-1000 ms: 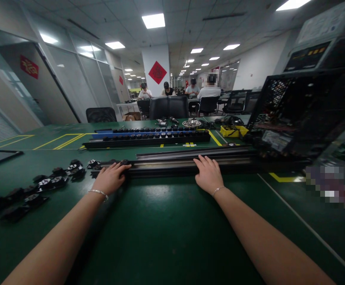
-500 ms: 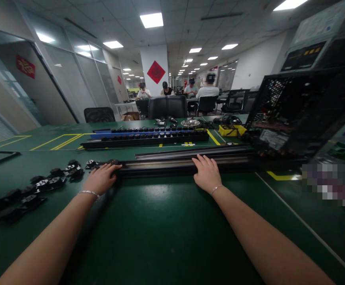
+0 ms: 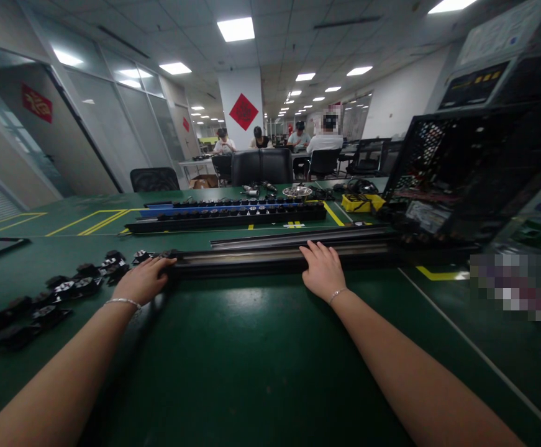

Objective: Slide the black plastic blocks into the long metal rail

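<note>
A long black metal rail lies across the green table, its open channel facing up. My left hand is at the rail's left end, fingers closed around a small dark block that shows just past the fingertips. Most of the block is hidden by the hand. Farther right, my right hand holds the rail, its fingers laid over the top edge and the thumb side against the near wall. Several loose black blocks with shiny metal parts lie left of my left hand.
Behind the rail lies a thin metal strip. Farther back stands a long black housing with a row of black blocks, beside a blue one. A yellow box and a metal dish are behind; an open computer case stands right.
My left hand has moved left along the rail's end, and the dark block has shifted left with it. The right hand and the rail stay nearly in place.
</note>
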Action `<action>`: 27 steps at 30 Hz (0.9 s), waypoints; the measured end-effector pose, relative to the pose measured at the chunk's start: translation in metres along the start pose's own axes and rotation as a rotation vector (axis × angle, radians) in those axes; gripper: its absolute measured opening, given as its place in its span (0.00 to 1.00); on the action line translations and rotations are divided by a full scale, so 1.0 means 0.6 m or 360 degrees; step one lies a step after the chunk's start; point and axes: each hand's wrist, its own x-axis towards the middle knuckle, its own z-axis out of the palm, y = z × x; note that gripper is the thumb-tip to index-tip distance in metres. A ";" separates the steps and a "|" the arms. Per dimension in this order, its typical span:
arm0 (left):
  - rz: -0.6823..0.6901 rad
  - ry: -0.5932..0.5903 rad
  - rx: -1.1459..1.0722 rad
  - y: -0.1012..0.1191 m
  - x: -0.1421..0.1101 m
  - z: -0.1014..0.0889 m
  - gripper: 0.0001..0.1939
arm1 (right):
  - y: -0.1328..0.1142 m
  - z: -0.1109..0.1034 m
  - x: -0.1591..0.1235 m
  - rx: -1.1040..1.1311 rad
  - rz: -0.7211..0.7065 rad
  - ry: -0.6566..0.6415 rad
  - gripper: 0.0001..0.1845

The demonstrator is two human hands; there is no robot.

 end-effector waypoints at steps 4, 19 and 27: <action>-0.0052 -0.0045 0.0030 -0.008 0.003 0.001 0.24 | 0.001 0.003 0.000 -0.0004 -0.0004 0.0027 0.31; -0.0380 -0.0260 -0.0116 -0.028 -0.006 -0.012 0.26 | 0.002 0.007 -0.001 -0.0005 -0.0009 0.0051 0.31; -0.0410 -0.0241 -0.0121 -0.049 -0.004 -0.001 0.27 | 0.003 0.008 0.000 0.0002 0.0000 0.0056 0.31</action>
